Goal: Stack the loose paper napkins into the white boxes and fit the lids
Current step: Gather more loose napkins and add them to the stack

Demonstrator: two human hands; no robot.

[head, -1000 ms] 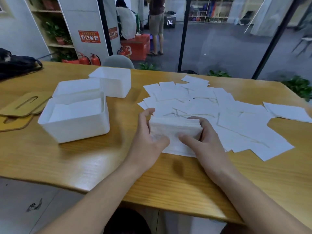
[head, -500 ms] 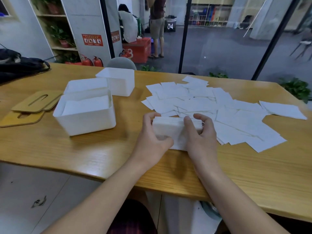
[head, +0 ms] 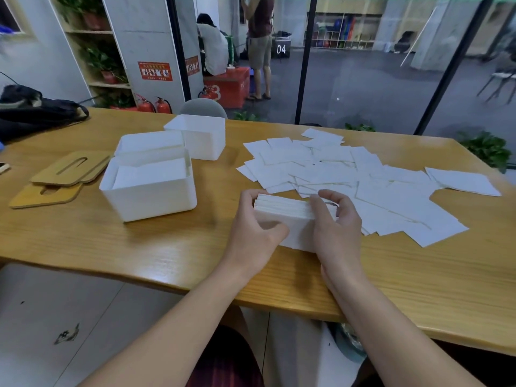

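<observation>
Centre of the frame: a squared stack of napkins gripped at its two ends, left hand curled round the left end, right hand round the right. Behind and to the right, loose napkins strewn over the table. Left of centre, a white box partly filled with napkins; two more white boxes just behind. Far left, wooden lids lying flat.

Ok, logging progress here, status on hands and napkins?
Both hands grip napkin stack. Near box part-filled, lids off. Path to box clear.
</observation>
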